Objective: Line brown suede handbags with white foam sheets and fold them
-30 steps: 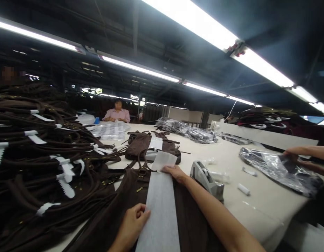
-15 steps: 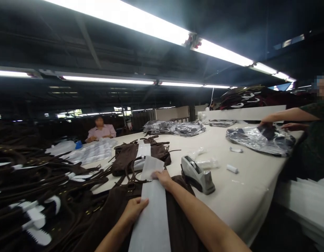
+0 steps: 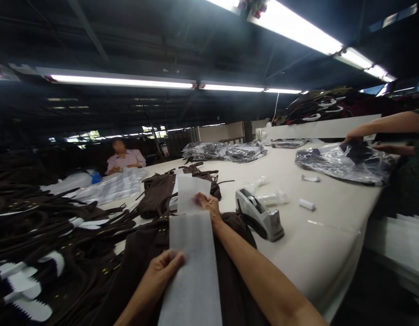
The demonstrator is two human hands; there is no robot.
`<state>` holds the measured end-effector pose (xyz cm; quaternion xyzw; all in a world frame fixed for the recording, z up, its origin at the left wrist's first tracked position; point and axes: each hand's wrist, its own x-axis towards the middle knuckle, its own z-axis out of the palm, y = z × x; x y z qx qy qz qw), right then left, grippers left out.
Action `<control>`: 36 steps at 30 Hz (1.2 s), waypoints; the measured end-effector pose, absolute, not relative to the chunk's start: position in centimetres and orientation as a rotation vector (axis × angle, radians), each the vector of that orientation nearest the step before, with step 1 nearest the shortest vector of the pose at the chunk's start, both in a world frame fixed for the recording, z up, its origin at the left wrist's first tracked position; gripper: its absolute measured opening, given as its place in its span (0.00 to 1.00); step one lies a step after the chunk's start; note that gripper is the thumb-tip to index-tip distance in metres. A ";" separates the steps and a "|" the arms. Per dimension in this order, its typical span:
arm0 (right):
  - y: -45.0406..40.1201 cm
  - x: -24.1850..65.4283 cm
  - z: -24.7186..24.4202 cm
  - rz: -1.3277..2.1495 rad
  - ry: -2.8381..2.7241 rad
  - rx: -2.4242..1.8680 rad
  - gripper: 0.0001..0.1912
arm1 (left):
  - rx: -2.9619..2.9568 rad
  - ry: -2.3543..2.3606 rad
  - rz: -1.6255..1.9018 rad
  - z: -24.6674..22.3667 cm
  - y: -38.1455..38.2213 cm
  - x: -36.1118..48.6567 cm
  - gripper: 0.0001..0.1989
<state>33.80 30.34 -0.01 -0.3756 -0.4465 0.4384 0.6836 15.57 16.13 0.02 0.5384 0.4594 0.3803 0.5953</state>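
A long strip of white wrapping sheet [image 3: 193, 267] lies lengthwise over a dark brown bag [image 3: 136, 256] in front of me. My left hand [image 3: 163, 269] pinches the strip's left edge between thumb and fingers. Farther up, my right hand [image 3: 211, 208] is closed on the right edge of the strip's far end, its fingertips blurred. A crease crosses the strip near the bag's top edge, and the far part stands up beyond it. Just past it lies a second brown bag [image 3: 157, 195], with a white band around it.
A grey tape dispenser [image 3: 260, 215] stands right of the bag, near a small white roll [image 3: 307, 204]. Brown bags with white-wrapped handles [image 3: 29, 290] pile up at left. Plastic-wrapped bags [image 3: 241, 151] lie farther back. A co-worker's arm [image 3: 389, 127] reaches over another at right; another person sits at far left.
My right hand has lifted the strip's far end, and the crease is sharper. The strip now covers the near bag's handles. My left hand has shifted slightly left and the view has tilted down.
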 end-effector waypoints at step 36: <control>13.5 34.1 -0.4 1.164 -1.842 -0.851 0.10 | 1.277 1.091 1.234 3.1 13.9 12.4 0.26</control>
